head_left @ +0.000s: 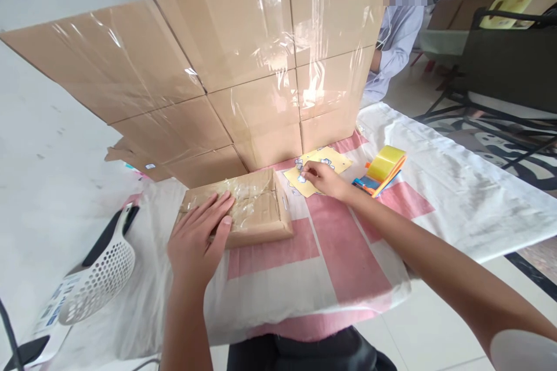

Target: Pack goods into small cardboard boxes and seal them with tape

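Note:
My left hand [198, 237] lies flat on top of a closed cardboard box [256, 203], its fingers stretched out over clear, shiny tape. My right hand [324, 178] is closed in a pinch over a yellow sheet [313, 188] printed with blue and white cartoon figures. A small whitish-blue bit shows by the right fingertips; whether it is held or part of the print I cannot make out. To the right of that hand stands a tape dispenser [372, 185] with orange and blue parts, carrying a wide roll of yellowish tape [386, 163].
A tall taped cardboard panel [243, 69] stands behind the box. At left lies a white perforated strainer [104, 278] with a black handle. A pink and white cloth [348, 255] covers the table. Beyond the panel is a person [394, 40]; a dark chair [509, 64] stands right.

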`<act>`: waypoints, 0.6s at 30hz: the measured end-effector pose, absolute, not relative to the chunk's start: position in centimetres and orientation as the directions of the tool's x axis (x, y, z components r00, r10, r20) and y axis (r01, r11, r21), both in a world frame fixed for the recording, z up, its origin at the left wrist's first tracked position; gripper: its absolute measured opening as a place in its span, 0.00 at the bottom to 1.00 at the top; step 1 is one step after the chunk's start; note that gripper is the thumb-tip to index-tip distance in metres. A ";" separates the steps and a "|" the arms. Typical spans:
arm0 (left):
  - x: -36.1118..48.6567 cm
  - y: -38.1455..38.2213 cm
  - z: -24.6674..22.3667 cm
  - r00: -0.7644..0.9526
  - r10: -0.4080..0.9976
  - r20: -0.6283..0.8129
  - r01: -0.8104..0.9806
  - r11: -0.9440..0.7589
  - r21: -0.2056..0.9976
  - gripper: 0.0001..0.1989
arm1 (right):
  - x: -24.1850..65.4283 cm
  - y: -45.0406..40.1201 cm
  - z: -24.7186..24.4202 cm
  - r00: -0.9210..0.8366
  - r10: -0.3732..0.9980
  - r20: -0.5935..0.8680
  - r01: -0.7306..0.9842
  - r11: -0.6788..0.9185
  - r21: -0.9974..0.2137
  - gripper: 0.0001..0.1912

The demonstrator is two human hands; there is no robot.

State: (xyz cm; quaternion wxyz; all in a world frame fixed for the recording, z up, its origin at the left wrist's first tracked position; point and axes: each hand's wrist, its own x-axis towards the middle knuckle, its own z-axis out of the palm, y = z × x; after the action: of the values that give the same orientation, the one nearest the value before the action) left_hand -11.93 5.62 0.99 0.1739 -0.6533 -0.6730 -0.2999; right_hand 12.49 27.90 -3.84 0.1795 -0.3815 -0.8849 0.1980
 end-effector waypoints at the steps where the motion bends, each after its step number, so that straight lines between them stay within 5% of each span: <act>1: -12.0 5.6 1.0 -0.092 0.777 0.623 0.982 -0.031 0.184 0.18 | 12.0 26.9 -4.2 -0.661 0.731 0.169 0.538 0.619 -0.572 0.13; 4: -12.0 5.7 1.1 -0.106 0.784 0.612 0.979 -0.024 0.201 0.18 | 10.7 24.3 -5.4 -0.733 0.654 0.186 0.153 0.425 -0.892 0.16; 7: -11.9 5.7 1.0 -0.103 0.784 0.612 0.979 -0.029 0.201 0.17 | 10.2 22.8 -6.0 -0.759 0.603 0.244 -0.159 0.192 -0.968 0.19; 13: -11.5 5.9 1.1 -0.096 0.786 0.611 0.982 -0.027 0.189 0.17 | 10.3 22.0 -6.1 -0.710 0.631 0.314 -0.194 0.254 -0.948 0.12; 18: -11.4 6.2 1.2 -0.135 0.794 0.593 0.977 0.008 0.213 0.18 | 10.1 20.0 -6.4 -0.476 0.806 0.351 -0.083 0.357 -0.931 0.08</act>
State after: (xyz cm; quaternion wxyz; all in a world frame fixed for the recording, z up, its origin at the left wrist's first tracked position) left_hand -11.43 6.19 1.21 0.1545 -0.6391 -0.6929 -0.2961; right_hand 10.07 19.98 -6.44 0.4407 -0.2599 -0.6958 0.5040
